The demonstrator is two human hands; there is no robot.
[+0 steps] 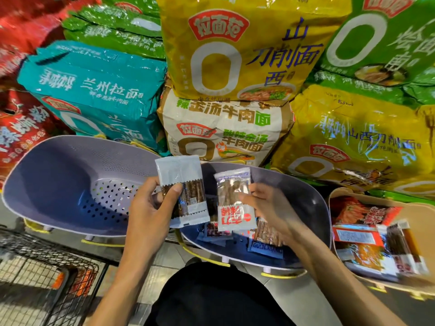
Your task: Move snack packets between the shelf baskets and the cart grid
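My left hand [153, 205] grips a white snack packet [182, 184] with brown sticks inside, held between the two purple baskets. My right hand [268, 205] pinches a second packet [234, 201], white with red print, above the middle purple basket [315, 208]. Several more packets [268, 234] lie in the bottom of that basket. The left purple basket [58, 175] holds nothing and shows its perforated floor. The black wire cart grid [42, 274] sits at the lower left.
A beige basket [339, 196] at the right holds several red and orange packets [367, 236]. Large noodle bags, teal [94, 90], yellow [247, 48] and green, are stacked right behind the baskets. My dark-clothed body [211, 295] fills the bottom centre.
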